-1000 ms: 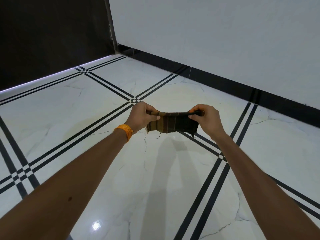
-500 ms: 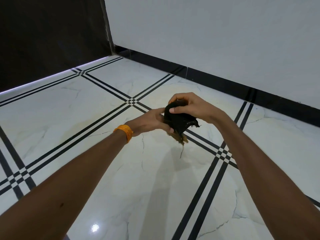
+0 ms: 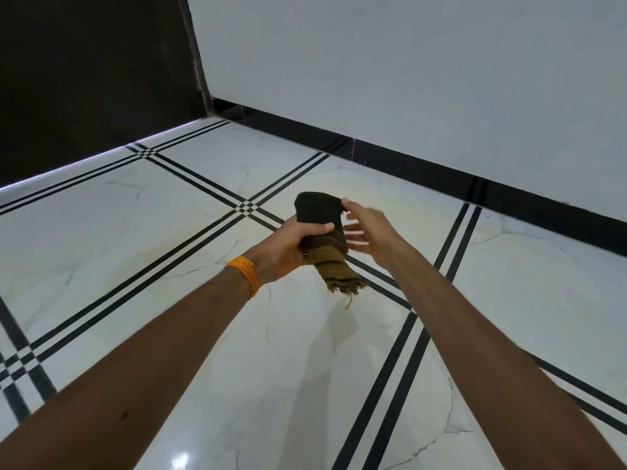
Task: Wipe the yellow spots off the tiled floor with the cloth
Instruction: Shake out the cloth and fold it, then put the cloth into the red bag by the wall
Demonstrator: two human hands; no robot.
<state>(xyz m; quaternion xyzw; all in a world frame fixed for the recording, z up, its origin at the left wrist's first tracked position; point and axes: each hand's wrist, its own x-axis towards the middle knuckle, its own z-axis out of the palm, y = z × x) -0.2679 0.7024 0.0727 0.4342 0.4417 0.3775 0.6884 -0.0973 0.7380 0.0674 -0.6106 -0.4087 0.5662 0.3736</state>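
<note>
My left hand [image 3: 288,247], with an orange band on the wrist, grips a folded cloth [image 3: 324,239] held upright above the floor. The cloth is dark brown at the top and mustard-striped with a frayed fringe at the bottom. My right hand [image 3: 368,232] is beside the cloth on its right, fingers spread and blurred, its upper fingertip at the cloth's top edge. The white marble-look tiled floor [image 3: 190,225] has a faint yellowish smear [image 3: 142,262] left of my left wrist.
Black double lines cross the floor in a grid [image 3: 249,207]. A white wall with a black skirting [image 3: 424,171] runs along the far right. A dark panel [image 3: 95,79] stands at the far left, with a light strip at its base.
The cloth, stretched between both hands a second ago, was bunched together and now stands folded in my left hand alone. My right hand has let go and opened.
</note>
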